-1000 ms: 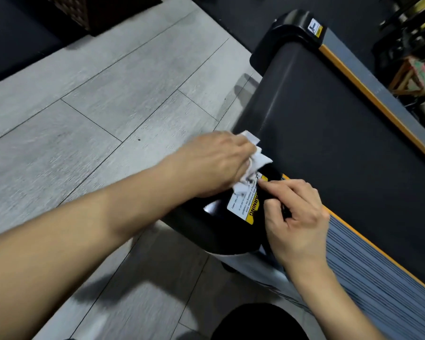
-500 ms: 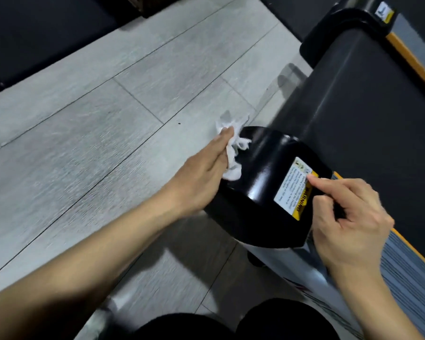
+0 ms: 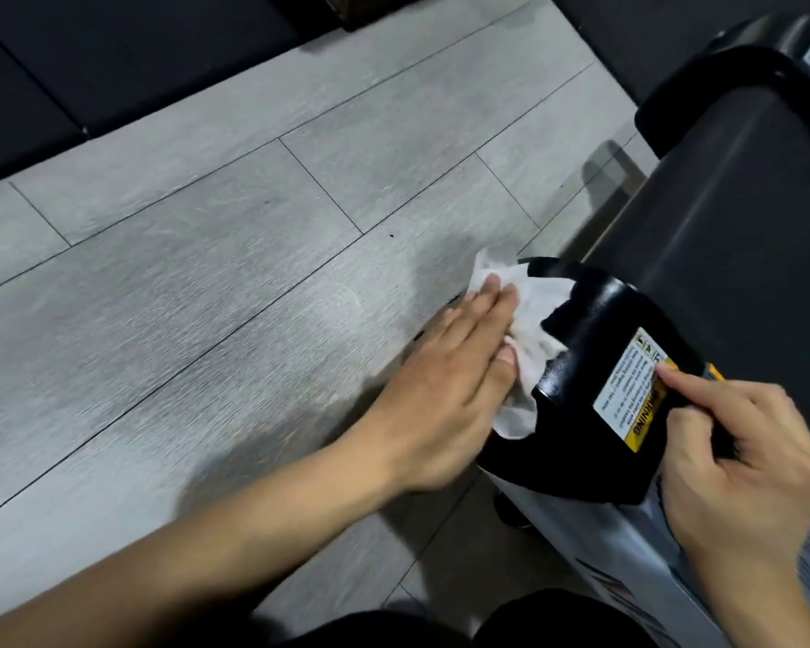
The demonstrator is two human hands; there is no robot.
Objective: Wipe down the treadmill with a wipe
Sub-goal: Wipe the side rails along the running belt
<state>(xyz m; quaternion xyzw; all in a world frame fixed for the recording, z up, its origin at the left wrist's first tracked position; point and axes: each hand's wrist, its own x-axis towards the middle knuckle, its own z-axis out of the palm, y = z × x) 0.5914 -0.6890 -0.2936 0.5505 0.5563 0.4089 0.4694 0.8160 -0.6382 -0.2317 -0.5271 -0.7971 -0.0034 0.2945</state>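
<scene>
Nearest the camera, a dark garment edge shows at the bottom, and both forearms reach out from it. The right hand (image 3: 744, 465) rests on the glossy black end cap (image 3: 595, 441) of the treadmill (image 3: 739, 236), index finger straight and laid along the edge of the warning label (image 3: 632, 390), the other fingers curled under against the cap's inner edge; whether they hook round that edge cannot be told. It holds nothing loose, and it looks placed to brace the body while the other hand works. The left hand (image 3: 445, 390) lies flat, fingers straight and together, pressing the white wipe (image 3: 529, 329) against the outer left side of the cap, just above the grey plank floor (image 3: 207, 297). A flat palm spreads the wipe over the curved face, which suits rubbing better than a pinch would. The wipe is crumpled, part peeking beyond the fingertips and part hanging below the thumb. The two hands sit apart, the label between them. Beyond the cap runs the dark belt, and at its far end a second black cap (image 3: 721, 81) marks the other corner, apparently not yet reached. Dark mats (image 3: 113, 53) border the floor farthest off.
</scene>
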